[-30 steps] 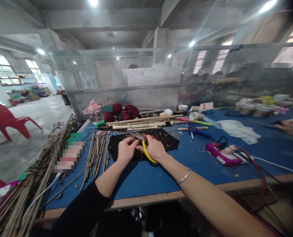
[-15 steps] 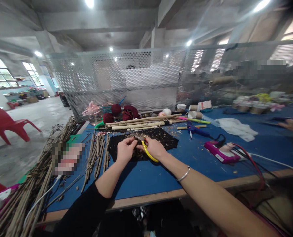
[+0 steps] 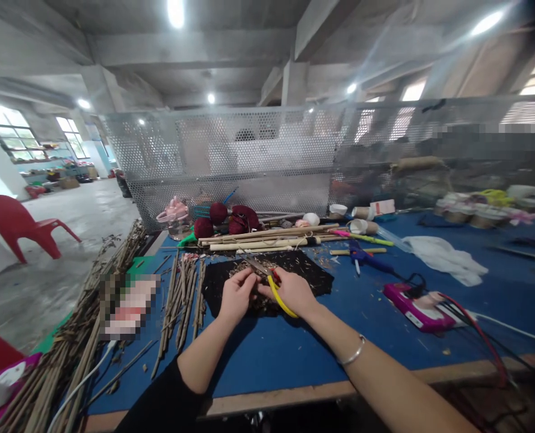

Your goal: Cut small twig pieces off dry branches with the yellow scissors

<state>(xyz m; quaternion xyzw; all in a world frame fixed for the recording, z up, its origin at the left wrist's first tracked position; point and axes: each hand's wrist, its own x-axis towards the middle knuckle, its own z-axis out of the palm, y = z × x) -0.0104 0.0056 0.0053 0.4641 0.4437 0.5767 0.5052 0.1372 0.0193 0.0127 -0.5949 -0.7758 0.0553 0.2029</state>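
My right hand (image 3: 294, 293) is wrapped round yellow-handled scissors (image 3: 281, 300), whose metal blades point away to the upper left. Close beside it, my left hand (image 3: 238, 294) is closed, thumb and fingers pinched together; whatever is between them is too small or hidden to make out. Both hands are over a black cloth (image 3: 307, 264) scattered with small brown plant clippings (image 3: 260, 308). Left of the cloth, a row of cut dry twigs (image 3: 183, 294) lies on the blue table (image 3: 249, 361).
A long heap of dry stalks (image 3: 64, 349) lines the table's left side. Behind the cloth are pale sticks (image 3: 258, 245) and dark red yarn balls (image 3: 244, 220). To the right are a blue glue gun (image 3: 369, 258), a purple power strip (image 3: 414, 310) with cables and white plastic (image 3: 445, 257).
The whole view has shifted, so the table appears slightly lower and further right. Both hands keep nearly the same pose over the cloth. A person's hand at the right has largely left the view.
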